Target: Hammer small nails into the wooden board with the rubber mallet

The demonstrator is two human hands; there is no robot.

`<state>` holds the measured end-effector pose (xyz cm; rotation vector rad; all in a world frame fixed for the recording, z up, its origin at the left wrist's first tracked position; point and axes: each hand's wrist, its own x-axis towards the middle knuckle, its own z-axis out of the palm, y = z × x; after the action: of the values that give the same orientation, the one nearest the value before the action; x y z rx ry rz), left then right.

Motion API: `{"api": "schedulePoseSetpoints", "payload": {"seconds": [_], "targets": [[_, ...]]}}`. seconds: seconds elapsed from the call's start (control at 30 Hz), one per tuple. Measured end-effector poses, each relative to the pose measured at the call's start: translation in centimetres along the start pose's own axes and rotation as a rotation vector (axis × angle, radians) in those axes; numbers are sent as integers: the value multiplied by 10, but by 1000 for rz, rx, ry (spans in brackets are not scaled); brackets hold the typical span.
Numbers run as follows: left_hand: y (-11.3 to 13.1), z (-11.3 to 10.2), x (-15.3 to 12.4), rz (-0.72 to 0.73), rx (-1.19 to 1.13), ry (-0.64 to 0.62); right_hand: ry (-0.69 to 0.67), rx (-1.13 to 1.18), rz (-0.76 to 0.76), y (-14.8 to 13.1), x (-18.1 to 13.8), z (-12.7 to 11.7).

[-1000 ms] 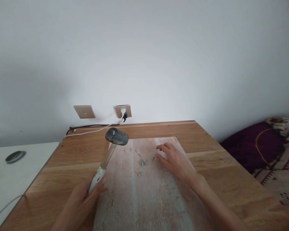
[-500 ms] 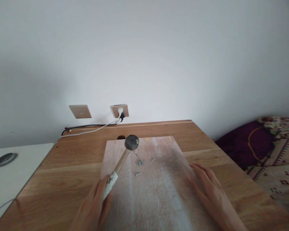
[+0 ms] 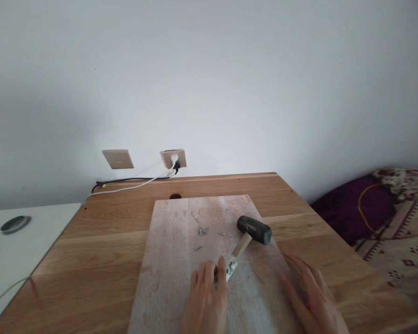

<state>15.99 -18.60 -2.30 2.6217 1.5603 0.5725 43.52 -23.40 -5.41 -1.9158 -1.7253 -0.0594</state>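
A rubber mallet (image 3: 254,229) with a black head and a pale, scuffed handle is low over the right half of a whitish wooden board (image 3: 174,287), its head toward the board's right edge. My left hand (image 3: 209,292) has its fingers closed on the lower handle. At the board's right edge, my right hand (image 3: 313,294) lies with fingers stretched out, thumb on the board side. A small pile of screws or nails (image 3: 202,230) lies on the board, with a few loose ones around it. Small holes run along the board's far end.
The board lies on a wooden table (image 3: 90,264) against a white wall. Cables (image 3: 135,186) run from a wall socket (image 3: 174,159) along the table's back left. A white surface (image 3: 31,250) with a round dark object (image 3: 16,224) adjoins at left; a purple cushion (image 3: 355,208) is at right.
My left hand has swung the mallet rightward and lowered it, from above the board's left side to its right half. My right hand remains by the right edge, slightly lower.
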Motion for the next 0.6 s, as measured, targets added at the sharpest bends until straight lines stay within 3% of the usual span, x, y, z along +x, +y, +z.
{"api": "schedulePoseSetpoints", "payload": {"seconds": [0.2, 0.43, 0.5, 0.6], "targets": [[9, 3, 1, -56, 43, 12, 2, 20, 27, -16, -6, 3], [21, 13, -3, 12, 83, 50, 21, 1, -16, -12, -6, 5], [9, 7, -4, 45, 10, 24, 20, -24, -39, -8, -7, 4], [-33, -16, -11, 182, -49, 27, 51, -56, -19, 1, -8, 4]]}}
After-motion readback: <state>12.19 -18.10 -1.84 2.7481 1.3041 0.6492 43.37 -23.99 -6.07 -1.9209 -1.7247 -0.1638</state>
